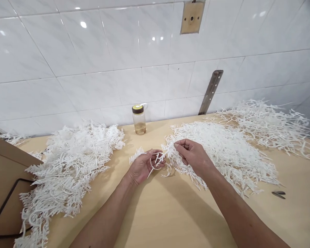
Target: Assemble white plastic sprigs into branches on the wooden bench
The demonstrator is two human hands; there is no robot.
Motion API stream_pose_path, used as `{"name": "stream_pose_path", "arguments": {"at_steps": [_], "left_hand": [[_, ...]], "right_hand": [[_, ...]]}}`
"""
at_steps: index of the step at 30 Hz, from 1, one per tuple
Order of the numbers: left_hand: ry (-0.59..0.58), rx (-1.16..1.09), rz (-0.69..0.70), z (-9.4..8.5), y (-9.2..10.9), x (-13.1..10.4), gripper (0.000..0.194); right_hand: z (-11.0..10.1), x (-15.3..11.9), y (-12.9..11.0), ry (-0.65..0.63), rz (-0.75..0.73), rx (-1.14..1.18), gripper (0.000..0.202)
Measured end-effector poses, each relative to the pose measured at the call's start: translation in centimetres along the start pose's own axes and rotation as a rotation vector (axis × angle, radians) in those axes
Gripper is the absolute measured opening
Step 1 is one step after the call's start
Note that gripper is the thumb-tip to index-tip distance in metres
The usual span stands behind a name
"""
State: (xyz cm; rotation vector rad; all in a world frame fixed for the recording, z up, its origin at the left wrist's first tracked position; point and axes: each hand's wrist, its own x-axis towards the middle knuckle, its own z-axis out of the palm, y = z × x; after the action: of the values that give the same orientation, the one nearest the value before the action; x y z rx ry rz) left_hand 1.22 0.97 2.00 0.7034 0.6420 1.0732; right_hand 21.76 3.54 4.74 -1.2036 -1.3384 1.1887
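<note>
My left hand [142, 167] is palm up near the middle of the table, its fingers curled around a white branching plastic sprig [158, 161]. A curved stem of the sprig loops across the fingers and hangs below them. To its right, my right hand [191, 153] is closed in a pinch at the edge of a pile of white sprigs [222, 151]. What its fingertips hold is too small to make out. A small white tuft [136, 154] shows behind my left thumb.
A large heap of white sprigs [74, 155] covers the left side, beside a brown box [7, 172]. Another pile of sprigs [271, 124] lies far right. A bottle [139, 120] stands near the tiled wall. Small dark pieces [279, 194] rest at the right.
</note>
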Motion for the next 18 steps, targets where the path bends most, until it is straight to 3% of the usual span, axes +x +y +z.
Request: {"name": "stream_pose_path", "arguments": {"at_steps": [6,12,18], "left_hand": [[0.137,0.084,0.015,0.34,-0.74,0.28,0.034],[0.114,0.271,-0.014,0.2,-0.81,-0.07,0.036],[0.151,0.323,-0.028,1.02,-0.29,-0.39,0.042]], "right_hand": [[0.4,-0.22,0.28,-0.076,0.02,-0.118,0.027],[0.12,-0.28,0.34,-0.138,0.017,-0.216,0.023],[0.17,-0.43,0.13,-0.191,0.023,-0.251,0.025]]}}
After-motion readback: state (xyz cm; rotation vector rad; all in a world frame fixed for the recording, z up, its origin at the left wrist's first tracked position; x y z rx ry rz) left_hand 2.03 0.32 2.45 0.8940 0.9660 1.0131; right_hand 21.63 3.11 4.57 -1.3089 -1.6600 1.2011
